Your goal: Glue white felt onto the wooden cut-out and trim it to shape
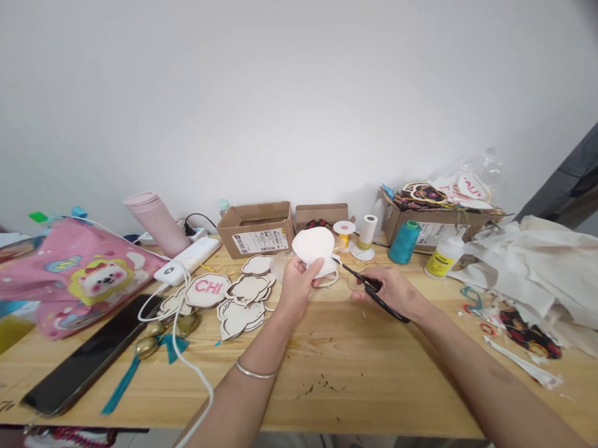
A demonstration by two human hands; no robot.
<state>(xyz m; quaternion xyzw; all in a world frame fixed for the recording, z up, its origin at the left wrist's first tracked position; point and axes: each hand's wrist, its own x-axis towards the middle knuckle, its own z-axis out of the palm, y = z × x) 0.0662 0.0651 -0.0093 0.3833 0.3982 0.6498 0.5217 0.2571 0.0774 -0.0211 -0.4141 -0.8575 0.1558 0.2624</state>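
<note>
My left hand (302, 279) pinches a white fabric piece (313, 244) with a rounded, lobed outline, held up over the middle of the table. Black scissors (372, 288) are gripped in my right hand (392, 291), their blades pointing left at the right edge of the white piece. A narrow strip hangs at that edge near the blade tips. To the left of my left hand lie several wooden cut-out shapes (242, 316) and a white cloud-shaped patch (208, 290) with pink "CHI" lettering.
Cardboard boxes (254, 227) line the wall, the right one (401, 223) heaped with patches. A teal thread cone (405, 242), a glue bottle (444, 255) and crumpled white cloth (536, 261) stand right. A phone (88, 355), pink bag (95, 277), pink tumbler (156, 222) and white cable (186, 352) occupy the left.
</note>
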